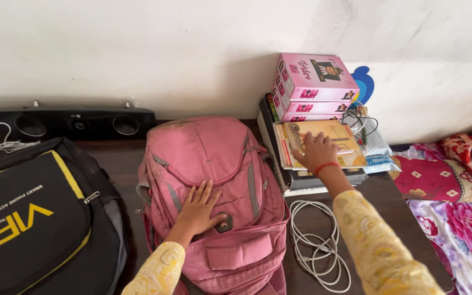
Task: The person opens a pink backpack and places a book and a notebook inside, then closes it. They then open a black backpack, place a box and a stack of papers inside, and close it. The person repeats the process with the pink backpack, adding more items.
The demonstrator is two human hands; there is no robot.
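Fabric makes the pink backpack a soft, slumping load at the middle of the dark counter; it looks part-filled, so it should sag unless taken by its top edge or straps, which are not clearly in view. The left hand lies open and flat on its front panel, fingers spread, gripping nothing. Right of the backpack, the right hand rests open, palm down, on a thin yellow booklet topping a stack of books; that booklet seems light, bendable and best lifted by an edge. Behind it sit pink boxes. A white cable coils just right of the backpack, a black bag left.
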